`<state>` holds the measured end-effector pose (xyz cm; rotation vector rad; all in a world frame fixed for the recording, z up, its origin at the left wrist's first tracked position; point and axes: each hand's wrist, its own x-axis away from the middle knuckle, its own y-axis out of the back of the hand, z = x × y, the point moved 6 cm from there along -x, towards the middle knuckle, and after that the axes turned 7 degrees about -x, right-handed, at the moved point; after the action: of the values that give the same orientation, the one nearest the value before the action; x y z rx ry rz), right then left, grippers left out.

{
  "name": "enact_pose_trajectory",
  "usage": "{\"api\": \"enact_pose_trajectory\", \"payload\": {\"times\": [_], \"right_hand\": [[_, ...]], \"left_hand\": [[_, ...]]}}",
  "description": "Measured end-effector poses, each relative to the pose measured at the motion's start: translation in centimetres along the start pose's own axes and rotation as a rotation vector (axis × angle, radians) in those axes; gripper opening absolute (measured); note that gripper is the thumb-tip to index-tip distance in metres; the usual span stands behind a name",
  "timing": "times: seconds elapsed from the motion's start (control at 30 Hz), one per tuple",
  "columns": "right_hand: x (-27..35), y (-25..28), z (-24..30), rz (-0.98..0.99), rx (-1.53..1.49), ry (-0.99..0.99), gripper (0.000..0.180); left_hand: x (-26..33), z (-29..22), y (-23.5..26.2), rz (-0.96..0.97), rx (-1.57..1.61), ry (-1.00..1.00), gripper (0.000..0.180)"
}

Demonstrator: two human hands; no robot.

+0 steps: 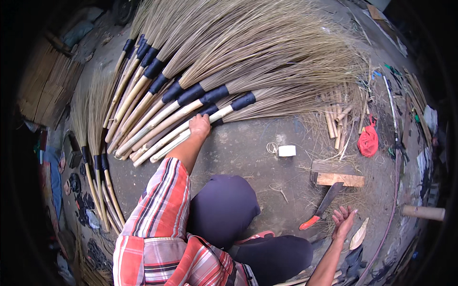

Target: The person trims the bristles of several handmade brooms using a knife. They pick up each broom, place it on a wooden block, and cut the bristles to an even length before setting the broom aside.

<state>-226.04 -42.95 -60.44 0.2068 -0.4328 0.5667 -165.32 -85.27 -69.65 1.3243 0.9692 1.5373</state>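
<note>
Resting on a broom handle (191, 129), the left hand (199, 126) grips it at the near edge of the finished fan of brooms (210, 71) — many seem done; right hand (343, 220) is loose and empty, beside the knife (323, 206).

Brooms (200, 95): pale smooth bamboo handles, dry straw bristles, matt black tape; rough concrete floor (248, 148).

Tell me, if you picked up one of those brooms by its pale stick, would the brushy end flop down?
Probably a little. The broom under the left hand has a stiff-looking pale handle, so that part should stay straight. Its long thin bristles fan out loosely, so they would likely droop and sway. It looks light for its length, and the round handle might roll.
</note>
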Motion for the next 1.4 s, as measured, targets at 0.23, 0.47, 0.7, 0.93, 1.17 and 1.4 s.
{"api": "enact_pose_trajectory", "payload": {"times": [0.23,0.47,0.7,0.93,1.17,1.4], "right_hand": [[0.5,-3.3,-2.2,0.069,-0.041,-0.055,0.076],[0.7,-15.4,4.8,0.525,-0.088,0.163,0.085],[3.1,-18.6,13.1,0.446,-0.942,0.399,0.105],[5.4,-18.1,11.9,0.239,-1.126,0.217,0.071],[9.7,-23.2,9.7,0.589,-0.607,0.263,0.056],[8.8,-22.4,10.5,0.817,-0.446,0.356,0.077]], "left_hand": [[4.3,-0.7,5.1,-0.039,0.26,-0.21,0.042],[13.6,-4.5,13.7,-0.144,0.381,-0.501,0.031],[19.6,-15.2,16.4,0.504,0.312,-0.895,0.042],[23.2,-33.1,25.9,0.402,0.744,-1.204,0.12],[29.0,-46.6,33.8,0.168,0.604,-1.333,0.095],[28.3,-49.6,33.0,0.023,0.108,-1.221,0.04]]}}
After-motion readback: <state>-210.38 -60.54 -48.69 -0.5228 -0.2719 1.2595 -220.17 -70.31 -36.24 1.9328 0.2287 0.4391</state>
